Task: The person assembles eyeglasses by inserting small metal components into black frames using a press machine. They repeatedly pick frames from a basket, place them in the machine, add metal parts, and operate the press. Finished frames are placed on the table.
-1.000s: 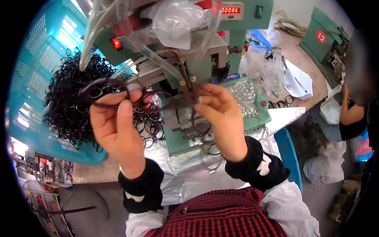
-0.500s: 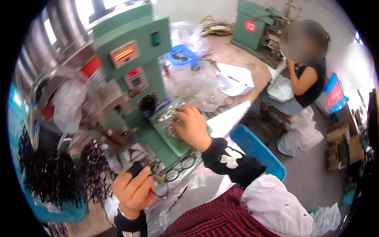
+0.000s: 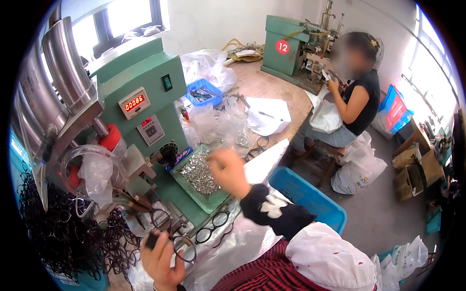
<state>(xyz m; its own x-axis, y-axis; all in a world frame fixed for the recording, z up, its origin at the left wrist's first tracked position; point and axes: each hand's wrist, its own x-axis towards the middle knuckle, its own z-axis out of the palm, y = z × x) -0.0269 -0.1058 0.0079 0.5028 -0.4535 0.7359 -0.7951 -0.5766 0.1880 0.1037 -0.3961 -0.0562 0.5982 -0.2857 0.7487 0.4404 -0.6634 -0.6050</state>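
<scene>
Low in the view, my left hand [image 3: 164,262] is closed on a dark eyeglass frame [image 3: 186,248], one round rim showing beside the fingers. A small black piece [image 3: 152,240] shows at its fingertips; I cannot tell whether it is a finger cover or a separate thing. My right hand [image 3: 229,173] is at the right side of a green tray [image 3: 209,204] heaped with small silver metal parts [image 3: 196,173]. Its fingers are curled together and blurred, so what they pinch, if anything, is hidden. Another dark eyeglass frame [image 3: 212,228] lies in front of the tray.
A green machine [image 3: 160,104] with red-lit displays stands behind the tray. Left of it hangs a mass of dark frames [image 3: 53,218]. A blue basket [image 3: 335,213] sits at right. Across the table are a small blue bin [image 3: 206,101] and a seated co-worker [image 3: 357,102].
My right hand has drawn back from the metal parts toward the tray's right side, fingers curling in. My left hand still holds the eyeglass frame. The whole view has shifted.
</scene>
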